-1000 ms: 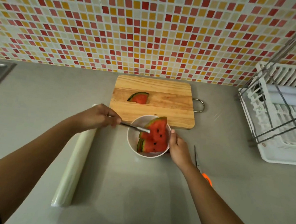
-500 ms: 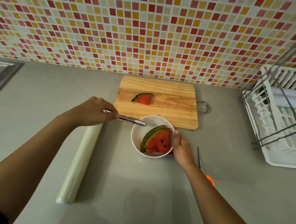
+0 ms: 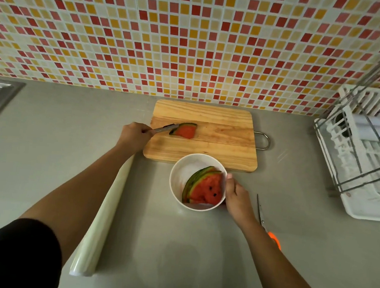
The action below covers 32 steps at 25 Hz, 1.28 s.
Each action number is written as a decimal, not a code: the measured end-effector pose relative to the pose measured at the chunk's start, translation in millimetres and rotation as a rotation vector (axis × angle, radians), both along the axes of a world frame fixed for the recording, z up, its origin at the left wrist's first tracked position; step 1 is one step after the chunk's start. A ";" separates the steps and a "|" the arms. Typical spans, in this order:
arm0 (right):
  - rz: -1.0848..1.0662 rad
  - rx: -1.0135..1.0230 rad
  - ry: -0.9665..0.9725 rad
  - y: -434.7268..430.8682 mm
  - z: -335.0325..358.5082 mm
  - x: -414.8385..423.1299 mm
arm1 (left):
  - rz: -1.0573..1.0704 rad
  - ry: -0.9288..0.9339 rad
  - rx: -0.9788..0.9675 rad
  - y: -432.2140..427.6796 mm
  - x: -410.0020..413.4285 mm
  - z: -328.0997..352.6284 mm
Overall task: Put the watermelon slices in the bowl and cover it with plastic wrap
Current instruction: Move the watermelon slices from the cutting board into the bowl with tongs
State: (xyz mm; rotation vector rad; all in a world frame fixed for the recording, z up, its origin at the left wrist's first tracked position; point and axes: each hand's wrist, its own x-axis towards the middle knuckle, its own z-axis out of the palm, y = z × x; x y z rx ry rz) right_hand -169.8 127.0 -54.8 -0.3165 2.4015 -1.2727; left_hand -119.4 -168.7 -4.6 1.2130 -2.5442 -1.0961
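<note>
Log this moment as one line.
left hand: tongs at slice on cutting board | right hand: holds bowl | plastic wrap: rolled

The round white bowl (image 3: 183, 170) stands upright and uncovered on the grey counter (image 3: 173, 258), at the front edge of the wooden cutting board (image 3: 207, 150). Stacked red, green-rinded watermelon slices (image 3: 206, 189) lean against its right inner wall. One smaller red watermelon wedge (image 3: 185, 130) lies flat on the board. The pale plastic wrap roll (image 3: 103, 219) lies on the counter, left of the bowl.

One watermelon slice (image 3: 185, 130) on one cutting board (image 3: 221, 123); at least two more slices (image 3: 206, 189) stacked in one bowl (image 3: 179, 168), exact count unclear. One each: tongs (image 3: 162, 129), plastic wrap roll (image 3: 103, 216), scissors (image 3: 261, 217), dish rack (image 3: 368, 161).
</note>
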 end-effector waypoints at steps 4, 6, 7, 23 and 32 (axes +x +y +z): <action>0.000 -0.023 -0.011 0.0 1.9 0.4 | -0.086 0.052 -0.189 8.0 4.5 0.8; -0.001 -0.029 -0.016 0.3 2.5 0.4 | -0.176 0.086 -0.363 14.2 9.2 3.1; 0.000 -0.028 -0.017 0.4 2.4 0.4 | -0.212 0.130 -0.456 17.8 12.4 4.7; 0.022 -0.015 0.011 0.2 0.3 -0.3 | 0.052 0.225 0.170 85.9 104.1 22.6; 0.040 -0.003 0.017 -0.4 -1.0 -2.7 | -0.155 -0.092 -0.396 127.1 110.4 47.2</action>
